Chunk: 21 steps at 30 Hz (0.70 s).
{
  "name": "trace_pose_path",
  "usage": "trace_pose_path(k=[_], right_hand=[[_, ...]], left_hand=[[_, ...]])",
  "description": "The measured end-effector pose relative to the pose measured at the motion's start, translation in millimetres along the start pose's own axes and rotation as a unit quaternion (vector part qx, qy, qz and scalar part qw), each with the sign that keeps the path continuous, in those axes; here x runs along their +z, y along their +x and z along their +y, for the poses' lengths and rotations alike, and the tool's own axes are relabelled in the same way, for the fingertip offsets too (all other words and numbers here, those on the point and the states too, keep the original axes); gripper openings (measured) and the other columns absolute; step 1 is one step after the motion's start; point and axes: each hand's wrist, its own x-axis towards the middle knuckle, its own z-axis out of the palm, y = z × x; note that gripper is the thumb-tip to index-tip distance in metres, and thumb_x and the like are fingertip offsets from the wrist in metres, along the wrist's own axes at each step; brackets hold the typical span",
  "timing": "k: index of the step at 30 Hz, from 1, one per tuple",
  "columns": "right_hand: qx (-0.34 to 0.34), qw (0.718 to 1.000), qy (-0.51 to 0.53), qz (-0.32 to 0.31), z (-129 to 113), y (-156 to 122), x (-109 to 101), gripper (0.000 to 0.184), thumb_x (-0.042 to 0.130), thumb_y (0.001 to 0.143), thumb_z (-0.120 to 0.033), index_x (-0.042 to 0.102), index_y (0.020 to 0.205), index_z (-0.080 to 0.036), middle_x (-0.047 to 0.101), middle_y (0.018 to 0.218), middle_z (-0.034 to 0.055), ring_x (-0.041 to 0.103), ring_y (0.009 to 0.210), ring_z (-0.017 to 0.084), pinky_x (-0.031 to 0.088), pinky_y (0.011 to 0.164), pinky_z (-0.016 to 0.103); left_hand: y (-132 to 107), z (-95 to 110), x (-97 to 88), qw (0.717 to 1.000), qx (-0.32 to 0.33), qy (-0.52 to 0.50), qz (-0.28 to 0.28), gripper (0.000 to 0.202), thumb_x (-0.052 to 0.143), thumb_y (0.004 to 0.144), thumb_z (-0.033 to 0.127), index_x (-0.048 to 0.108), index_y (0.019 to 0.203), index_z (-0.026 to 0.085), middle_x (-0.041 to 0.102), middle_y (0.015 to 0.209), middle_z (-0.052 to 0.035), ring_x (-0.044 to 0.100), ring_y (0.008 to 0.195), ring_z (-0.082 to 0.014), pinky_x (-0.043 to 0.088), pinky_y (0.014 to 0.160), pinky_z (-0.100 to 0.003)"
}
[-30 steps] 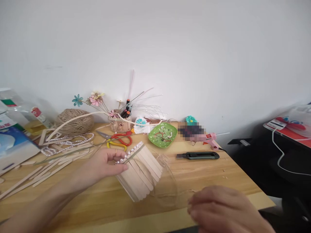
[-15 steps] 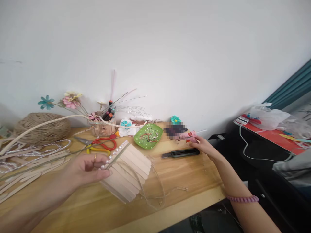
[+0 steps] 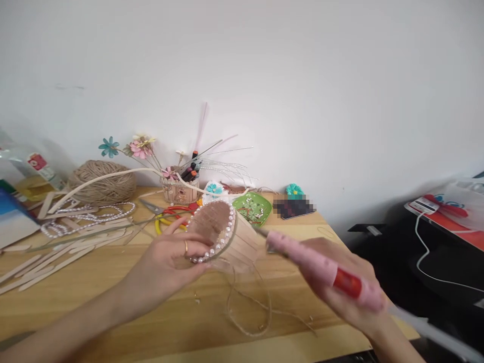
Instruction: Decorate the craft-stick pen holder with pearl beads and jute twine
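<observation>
My left hand (image 3: 172,259) grips a small pot made of wooden craft sticks (image 3: 245,244), fingers reaching over its mouth. The pot is tilted, its brown inside turned towards me. White pearl beads (image 3: 229,228) line its rim. A thin twine (image 3: 269,310) hangs from the pot in a loose loop over the table. In my right hand (image 3: 340,305) is a pink hot glue gun (image 3: 315,261), blurred by motion, with a glue stick (image 3: 427,327) out of its back. Its nozzle points at the pot's side; whether they touch I cannot tell.
Loose craft sticks (image 3: 64,257), a pearl string (image 3: 102,217) and a twine ball (image 3: 102,181) lie left. Behind stand scissors (image 3: 151,205), a pen pot (image 3: 177,191) and a green dish (image 3: 262,201). A phone (image 3: 295,206) lies near the table's right edge.
My right hand has lifted the glue gun from the back of the table towards me, near the pot. My left hand has turned the pot so its mouth shows. The view has shifted left.
</observation>
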Motion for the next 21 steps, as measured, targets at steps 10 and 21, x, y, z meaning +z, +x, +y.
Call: trace_pose_path(k=[10,21], right_hand=[[-0.066,0.996,0.002,-0.054,-24,-5,19,0.019,0.034,0.093,-0.018,0.050,0.082,-0.020,0.055,0.074,0.0030,0.053,0.059,0.013,0.038,0.052,0.024],[-0.060,0.996,-0.005,-0.072,-25,-7,20,0.027,0.030,0.096,-0.023,0.048,0.076,-0.019,0.052,0.069,0.0018,0.049,0.055,0.011,0.033,0.049,0.024]], left_hand=[[-6,0,9.0,0.985,0.130,0.099,0.055,0.017,0.055,0.078,0.017,0.069,0.082,0.026,0.077,0.091,0.0010,0.069,0.091,-0.0193,0.017,0.113,-0.049],[-10,5,7.6,0.991,0.095,0.098,0.006,0.021,0.054,0.076,0.019,0.071,0.080,0.030,0.076,0.092,0.0044,0.067,0.097,-0.0207,0.008,0.115,-0.048]])
